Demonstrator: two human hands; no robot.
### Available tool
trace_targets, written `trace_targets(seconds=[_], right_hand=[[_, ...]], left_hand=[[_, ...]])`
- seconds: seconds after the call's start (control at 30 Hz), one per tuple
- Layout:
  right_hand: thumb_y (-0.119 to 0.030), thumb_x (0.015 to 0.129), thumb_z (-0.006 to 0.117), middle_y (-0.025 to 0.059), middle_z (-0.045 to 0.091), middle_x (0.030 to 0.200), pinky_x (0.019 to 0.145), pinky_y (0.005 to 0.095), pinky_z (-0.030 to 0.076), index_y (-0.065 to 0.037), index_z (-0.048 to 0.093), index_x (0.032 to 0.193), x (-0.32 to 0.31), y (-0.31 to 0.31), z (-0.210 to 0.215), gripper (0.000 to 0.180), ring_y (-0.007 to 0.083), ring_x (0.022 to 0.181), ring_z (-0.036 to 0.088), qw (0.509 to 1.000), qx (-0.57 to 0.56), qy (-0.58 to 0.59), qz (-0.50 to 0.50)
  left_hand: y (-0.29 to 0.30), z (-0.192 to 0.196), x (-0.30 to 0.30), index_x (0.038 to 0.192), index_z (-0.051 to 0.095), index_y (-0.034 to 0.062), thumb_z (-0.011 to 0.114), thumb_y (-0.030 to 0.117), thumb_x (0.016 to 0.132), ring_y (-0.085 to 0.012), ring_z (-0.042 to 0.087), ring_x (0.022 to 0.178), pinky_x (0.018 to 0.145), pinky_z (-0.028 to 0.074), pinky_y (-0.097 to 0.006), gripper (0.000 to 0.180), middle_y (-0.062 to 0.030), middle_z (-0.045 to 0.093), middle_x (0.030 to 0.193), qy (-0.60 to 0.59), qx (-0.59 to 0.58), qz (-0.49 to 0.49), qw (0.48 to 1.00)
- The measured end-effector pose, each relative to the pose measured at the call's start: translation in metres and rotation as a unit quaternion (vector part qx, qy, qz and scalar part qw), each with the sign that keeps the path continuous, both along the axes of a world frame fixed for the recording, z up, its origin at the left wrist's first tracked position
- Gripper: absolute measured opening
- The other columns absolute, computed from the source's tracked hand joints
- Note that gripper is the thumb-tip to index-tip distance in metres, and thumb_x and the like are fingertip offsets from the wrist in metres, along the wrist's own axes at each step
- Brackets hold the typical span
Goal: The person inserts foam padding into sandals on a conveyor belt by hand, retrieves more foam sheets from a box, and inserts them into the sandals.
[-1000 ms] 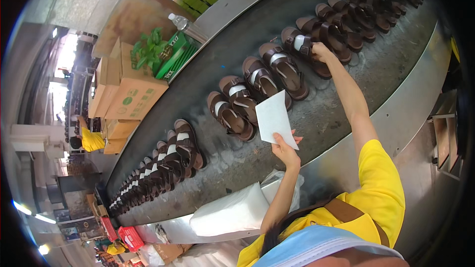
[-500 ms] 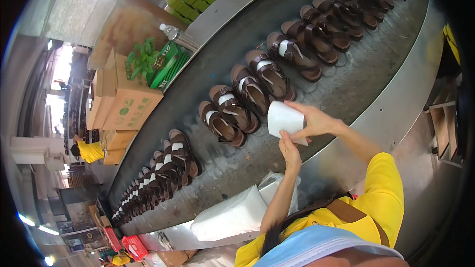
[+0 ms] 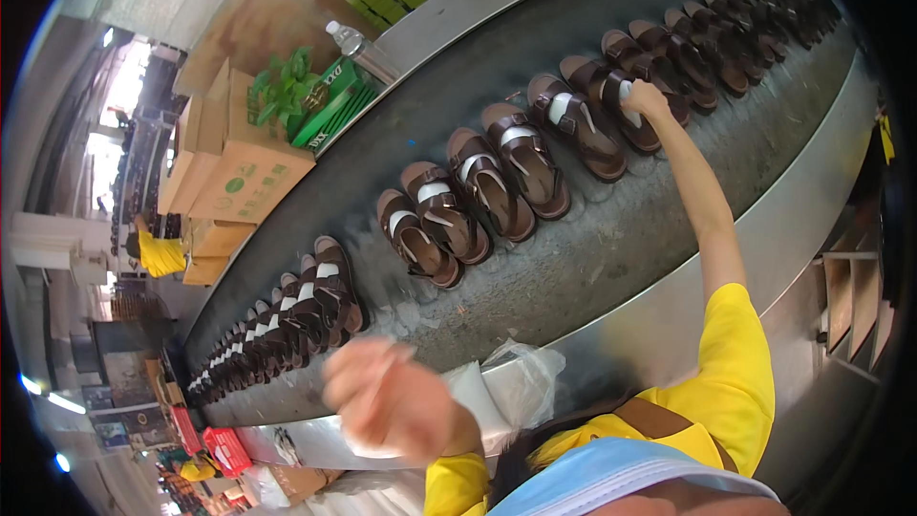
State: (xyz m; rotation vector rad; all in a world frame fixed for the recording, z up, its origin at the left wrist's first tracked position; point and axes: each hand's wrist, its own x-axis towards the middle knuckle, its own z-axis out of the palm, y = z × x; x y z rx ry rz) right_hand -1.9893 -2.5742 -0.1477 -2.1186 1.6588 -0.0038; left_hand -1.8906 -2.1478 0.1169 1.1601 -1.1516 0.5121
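Note:
My right hand [image 3: 646,101] reaches out to a brown strap sandal [image 3: 607,96] in the row on the dark conveyor belt. Its fingers are closed round a thin white sheet [image 3: 628,107], which is partly inside the sandal under the strap. Whether the sheet is paper or foam I cannot tell. Low and near me, my left hand [image 3: 392,401] is smeared by motion, above a stack of white sheets [image 3: 478,401]. Left of my right hand, several sandals [image 3: 522,155] have white pieces under their straps. Farther right, sandals [image 3: 690,67] show no white.
Across the belt [image 3: 411,306] stand cardboard boxes [image 3: 244,167], a green box [image 3: 334,100], a leafy plant [image 3: 285,86] and a clear bottle [image 3: 361,50]. A metal ledge [image 3: 621,315] borders the near side, with crumpled clear plastic [image 3: 530,382] on it. Another person in yellow [image 3: 160,253] is far left.
Both hands were together on the white sheet over the belt. My right hand has moved up and right to a sandal with it. My left hand has swung down and left.

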Motion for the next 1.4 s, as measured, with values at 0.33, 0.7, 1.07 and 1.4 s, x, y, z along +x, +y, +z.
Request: trace_targets(seconds=[0.33,0.7,1.07,1.4], right_hand=[[-0.01,0.066,0.047,0.0237,0.062,0.089,0.071,0.0404,0.048,0.007,0.058,0.096,-0.086,-0.114,-0.071,0.036,0.0342,0.078,0.063,0.98,-0.006,-0.197,0.034],[-0.013,0.083,0.058,0.0007,0.063,0.087,0.059,0.0187,0.04,-0.006,0.06,0.107,-0.016,0.272,-0.004,0.025,0.0083,0.073,0.059,0.849,0.297,-0.39,0.195],[-0.01,0.083,0.059,0.0115,0.064,0.092,0.073,0.028,0.049,0.002,0.058,0.107,-0.017,0.527,0.031,0.027,0.0169,0.077,0.063,0.768,0.399,-0.394,0.308],[-0.02,0.08,0.055,0.0092,0.064,0.085,0.071,0.0289,0.048,0.0,0.058,0.108,-0.232,0.584,0.085,0.034,0.016,0.076,0.062,0.907,0.291,-0.303,0.027]], left_hand=[[0.065,0.087,-0.021,0.118,0.048,0.0014,0.048,0.021,0.087,-0.0297,0.04,0.117,0.097,0.031,-0.043,0.037,-0.016,0.048,0.123,-0.279,-0.281,-0.018,0.918],[0.223,0.144,-0.11,0.125,0.039,-0.0039,0.039,0.018,0.09,-0.028,0.035,0.122,0.1,0.025,-0.044,0.041,-0.0178,0.039,0.132,-0.436,-0.296,0.101,0.844],[0.413,0.096,-0.113,0.139,0.02,0.0065,0.031,0.033,0.094,-0.0203,0.032,0.129,0.107,0.014,-0.042,0.053,-0.0139,0.021,0.145,-0.149,-0.349,-0.288,0.879],[0.252,0.15,-0.175,0.142,0.016,0.0156,0.032,0.042,0.094,-0.0192,0.028,0.131,0.107,0.013,-0.047,0.057,-0.0134,0.019,0.147,0.048,-0.355,-0.741,0.568]])
